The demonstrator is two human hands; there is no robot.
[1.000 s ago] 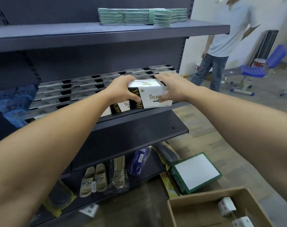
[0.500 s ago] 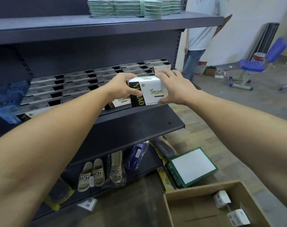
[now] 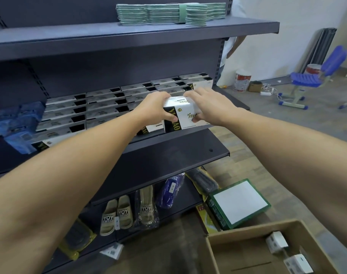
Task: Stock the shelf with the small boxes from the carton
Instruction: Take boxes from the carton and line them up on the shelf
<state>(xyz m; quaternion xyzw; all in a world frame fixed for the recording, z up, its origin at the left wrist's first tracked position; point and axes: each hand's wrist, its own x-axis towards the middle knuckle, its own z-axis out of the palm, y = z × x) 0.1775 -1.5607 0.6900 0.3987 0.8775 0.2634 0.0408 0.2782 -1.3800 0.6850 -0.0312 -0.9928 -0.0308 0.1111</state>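
Both hands clasp a small box [image 3: 185, 113] at the shelf [image 3: 180, 144] edge.
Left hand [image 3: 156, 109] and right hand [image 3: 205, 106] grip its ends; stocked boxes [image 3: 101, 103] crowd behind, its long side lying across.

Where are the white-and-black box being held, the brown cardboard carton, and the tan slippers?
White-and-black box [image 3: 185, 115]: head view, white front face.
Brown cardboard carton [image 3: 245, 254]: head view, bare inner floor.
Tan slippers [image 3: 117, 214]: head view, logo straps.

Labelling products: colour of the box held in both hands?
White box with a black side panel bearing gold lettering; head view.
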